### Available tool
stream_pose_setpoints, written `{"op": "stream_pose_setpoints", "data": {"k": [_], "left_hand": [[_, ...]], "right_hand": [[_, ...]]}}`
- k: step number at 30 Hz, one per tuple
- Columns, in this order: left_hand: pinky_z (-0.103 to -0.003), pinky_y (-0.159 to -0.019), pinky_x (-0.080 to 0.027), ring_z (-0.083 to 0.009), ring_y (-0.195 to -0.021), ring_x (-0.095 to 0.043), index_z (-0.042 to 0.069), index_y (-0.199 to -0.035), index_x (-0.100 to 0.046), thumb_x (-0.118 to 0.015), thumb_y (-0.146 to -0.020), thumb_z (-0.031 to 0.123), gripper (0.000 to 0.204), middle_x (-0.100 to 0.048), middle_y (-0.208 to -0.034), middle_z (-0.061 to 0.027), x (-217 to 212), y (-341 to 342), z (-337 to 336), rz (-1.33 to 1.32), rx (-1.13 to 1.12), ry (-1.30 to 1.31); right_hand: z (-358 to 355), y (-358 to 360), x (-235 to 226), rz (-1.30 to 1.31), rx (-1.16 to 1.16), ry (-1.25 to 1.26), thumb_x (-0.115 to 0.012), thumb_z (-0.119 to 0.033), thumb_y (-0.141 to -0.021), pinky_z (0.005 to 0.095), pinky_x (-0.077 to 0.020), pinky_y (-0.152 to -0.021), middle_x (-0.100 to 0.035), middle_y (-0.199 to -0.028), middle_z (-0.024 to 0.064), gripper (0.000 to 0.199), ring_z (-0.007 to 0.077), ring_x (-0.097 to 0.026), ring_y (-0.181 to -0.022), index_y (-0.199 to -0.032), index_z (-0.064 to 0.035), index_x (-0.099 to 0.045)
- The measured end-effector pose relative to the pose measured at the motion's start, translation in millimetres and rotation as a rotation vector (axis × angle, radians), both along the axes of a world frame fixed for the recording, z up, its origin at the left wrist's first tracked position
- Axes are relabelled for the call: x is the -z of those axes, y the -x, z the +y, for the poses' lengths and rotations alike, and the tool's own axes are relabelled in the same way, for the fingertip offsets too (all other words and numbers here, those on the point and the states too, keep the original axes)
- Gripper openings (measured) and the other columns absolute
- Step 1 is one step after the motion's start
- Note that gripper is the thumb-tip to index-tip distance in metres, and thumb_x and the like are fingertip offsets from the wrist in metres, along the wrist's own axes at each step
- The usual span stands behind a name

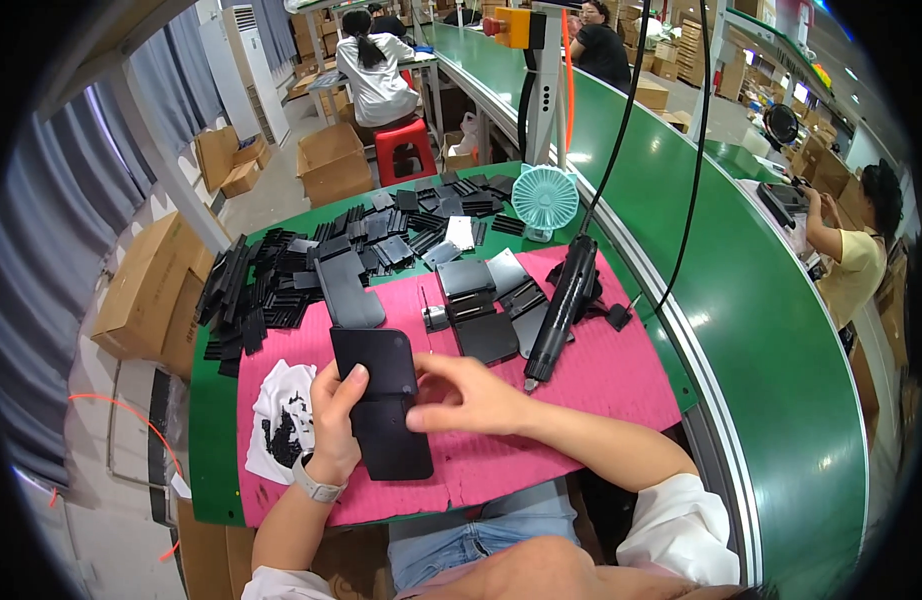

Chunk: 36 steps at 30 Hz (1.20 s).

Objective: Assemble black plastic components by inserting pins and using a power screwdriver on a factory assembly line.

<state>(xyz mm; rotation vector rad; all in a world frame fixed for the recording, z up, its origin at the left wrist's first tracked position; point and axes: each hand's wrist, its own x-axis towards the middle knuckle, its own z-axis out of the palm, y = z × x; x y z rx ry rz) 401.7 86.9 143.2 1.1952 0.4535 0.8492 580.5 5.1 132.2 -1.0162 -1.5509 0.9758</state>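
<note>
My left hand (333, 415) grips a black two-panel hinged plate (393, 445) by its left edge, thumb on the front face. At the plate's right edge, near the seam between the panels, my right hand (466, 395) curls its fingers and thumb round it; some fingertips are hidden. Directly beyond lies a loose dark panel (349, 290) with a stepped edge. A black electric screwdriver (563, 310) hangs from a cable at the right, its tip down near the mat. Between it and my hands lie black hinged plates (486, 335) and a small metal-tipped piece (435, 317).
A pink mat (581, 420) covers the near part of the green table (216, 440). Small black screws (286, 435) lie on a white cloth (271, 390). Piled dark hinge parts (291, 270) and a light-blue fan (544, 200) stand behind. A green conveyor (701, 300) runs along the right; other people sit farther off.
</note>
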Motion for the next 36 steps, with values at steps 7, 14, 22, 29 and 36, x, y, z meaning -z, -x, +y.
{"op": "stream_pose_setpoints", "data": {"k": [7,14,22,29,36], "left_hand": [[-0.024,-0.074,-0.050,-0.0107,-0.081,-0.061,-0.004,-0.106,-0.060,-0.058,-0.092,0.021,0.028,-0.065,-0.094,-0.0059,5,1,-5,0.053,-0.014,-0.134],[-0.024,-0.071,-0.051,-0.0115,-0.079,-0.063,-0.003,-0.105,-0.060,-0.058,-0.093,0.022,0.028,-0.066,-0.094,-0.0069,-12,-3,1,0.037,-0.078,-0.016],[-0.025,-0.072,-0.050,-0.0121,-0.082,-0.062,-0.003,-0.106,-0.059,-0.057,-0.093,0.022,0.029,-0.065,-0.096,-0.0079,0,-4,-1,-0.016,-0.011,-0.050],[-0.024,-0.072,-0.049,-0.0095,-0.081,-0.061,-0.003,-0.104,-0.061,-0.059,-0.092,0.022,0.027,-0.065,-0.091,-0.0053,-1,-4,-1,0.055,-0.009,-0.018],[-0.021,-0.066,-0.048,-0.0066,-0.076,-0.061,-0.001,-0.101,-0.061,-0.057,-0.094,0.020,0.022,-0.065,-0.089,-0.0021,-2,-1,8,-0.050,-0.042,0.026]], "right_hand": [[-6,7,7,0.219,-0.133,0.184,-0.073,-0.022,-0.084,0.0255,-0.0526,-0.070,-0.066,-0.091,0.0057,0.035,0.0112,-0.062,-0.083,-0.105,0.0038,-0.062],[0,-10,-12,0.287,-0.049,0.259,-0.065,-0.021,-0.089,0.0213,-0.0406,-0.047,-0.056,-0.060,0.0011,0.026,0.0072,-0.053,-0.049,-0.073,-0.0009,-0.061],[-1,2,-9,0.332,0.124,0.072,-0.067,-0.016,-0.087,0.0227,-0.0472,-0.054,-0.061,-0.079,0.0042,0.029,0.0088,-0.061,-0.063,-0.105,0.0040,-0.057],[1,-7,-1,0.357,-0.034,0.358,-0.059,-0.033,-0.092,0.0232,-0.0416,-0.047,-0.059,-0.060,0.0067,0.037,0.0122,-0.057,-0.050,-0.074,-0.0004,-0.060],[-5,-1,-9,0.232,0.398,0.040,-0.047,-0.019,-0.097,0.0211,-0.0393,-0.046,-0.063,-0.068,0.0084,0.031,0.0102,-0.055,-0.048,-0.089,0.0052,-0.063]]}}
